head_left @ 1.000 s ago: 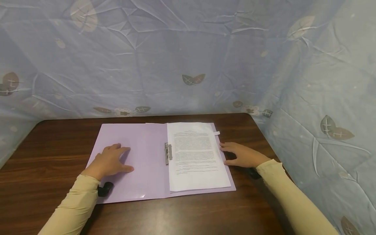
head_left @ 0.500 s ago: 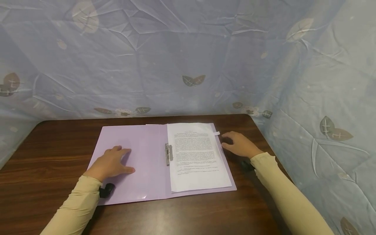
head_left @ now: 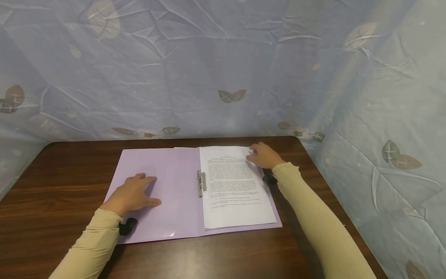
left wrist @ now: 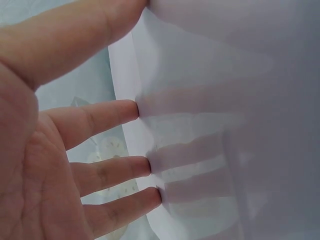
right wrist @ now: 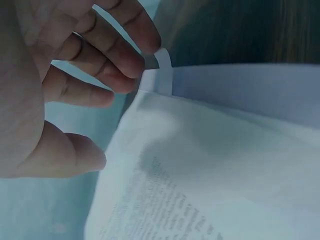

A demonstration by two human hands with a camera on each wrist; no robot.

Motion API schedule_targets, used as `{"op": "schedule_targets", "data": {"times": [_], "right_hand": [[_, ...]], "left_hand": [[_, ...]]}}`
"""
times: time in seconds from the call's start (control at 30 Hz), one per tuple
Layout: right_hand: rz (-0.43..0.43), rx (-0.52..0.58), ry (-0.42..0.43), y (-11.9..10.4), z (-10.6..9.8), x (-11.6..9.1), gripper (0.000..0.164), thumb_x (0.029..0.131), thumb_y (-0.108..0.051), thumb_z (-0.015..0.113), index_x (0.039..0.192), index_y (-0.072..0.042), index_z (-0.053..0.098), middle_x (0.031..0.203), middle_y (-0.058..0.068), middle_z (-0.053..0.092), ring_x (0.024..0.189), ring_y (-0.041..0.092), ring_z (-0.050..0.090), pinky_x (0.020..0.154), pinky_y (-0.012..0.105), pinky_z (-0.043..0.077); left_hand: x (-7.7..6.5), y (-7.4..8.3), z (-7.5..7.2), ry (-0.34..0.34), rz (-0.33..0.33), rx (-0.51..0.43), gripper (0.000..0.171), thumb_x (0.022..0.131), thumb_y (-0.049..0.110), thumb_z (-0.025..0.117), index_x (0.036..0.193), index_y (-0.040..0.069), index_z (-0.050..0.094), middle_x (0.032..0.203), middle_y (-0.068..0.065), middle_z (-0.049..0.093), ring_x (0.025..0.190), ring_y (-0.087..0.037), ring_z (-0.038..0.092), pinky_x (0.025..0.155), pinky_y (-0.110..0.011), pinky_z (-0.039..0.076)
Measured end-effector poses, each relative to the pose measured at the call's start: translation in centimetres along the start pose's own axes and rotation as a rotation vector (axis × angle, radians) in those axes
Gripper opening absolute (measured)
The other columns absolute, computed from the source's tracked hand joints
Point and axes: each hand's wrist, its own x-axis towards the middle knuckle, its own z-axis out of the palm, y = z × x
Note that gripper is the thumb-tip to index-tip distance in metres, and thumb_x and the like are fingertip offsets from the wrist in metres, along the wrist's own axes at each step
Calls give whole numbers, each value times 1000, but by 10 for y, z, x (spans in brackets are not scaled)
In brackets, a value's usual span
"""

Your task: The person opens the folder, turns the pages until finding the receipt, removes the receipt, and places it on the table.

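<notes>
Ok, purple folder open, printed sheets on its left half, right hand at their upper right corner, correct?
No: the printed sheets are on the right half of the open purple folder, as the head view shows; the right hand is at their upper right corner.

We see a lilac folder (head_left: 167, 213) lying open, printed white sheets (head_left: 240, 217) on its three-o'clock half, a metal clip (head_left: 200, 186) at their nine-o'clock edge and a pale tab (right wrist: 165, 77) by their one-o'clock corner.

Curtained-off desk nook, home vs. office unclear — leaf-print cloth (head_left: 195, 77) behind & both sides, dk. wood-grain table (head_left: 35, 186) w/ lilac folder (head_left: 174, 193) & printed pp. (head_left: 231, 184)
</notes>
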Motion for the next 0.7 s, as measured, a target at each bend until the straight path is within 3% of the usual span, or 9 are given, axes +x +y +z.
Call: {"op": "schedule_targets", "data": {"times": [0.13,0.33,0.47,0.7], "right_hand": [[42,-19,-1,2,8,10,55,99,-33,66,141,2,58,122,20,61,107,33,59,98,51,50],[59,-51,1,9,20,19,41,97,-35,67,119,0,66,109,16,57,95,29,53,84,46,48],[60,-57,16,10,24,21,49,95,-35,70,126,2,65,110,16,57,97,30,53,85,47,49],[62,-76,19,11,27,22,46,95,-36,69,121,3,65,109,17,55,97,30,51,83,47,48]], "left_hand": [[0,1,0,2,-2,3,91,77,49,88,145,-3,54,147,-42,41,132,-66,40,95,-78,42],[1,1,0,2,-4,1,92,77,49,88,145,-3,54,148,-43,40,133,-66,39,96,-78,41],[0,0,1,4,-5,-3,92,77,49,88,145,-3,53,148,-42,40,133,-66,39,96,-78,41],[0,0,1,-1,-1,9,92,79,50,86,146,-3,52,148,-43,39,133,-67,38,97,-78,41]]}}
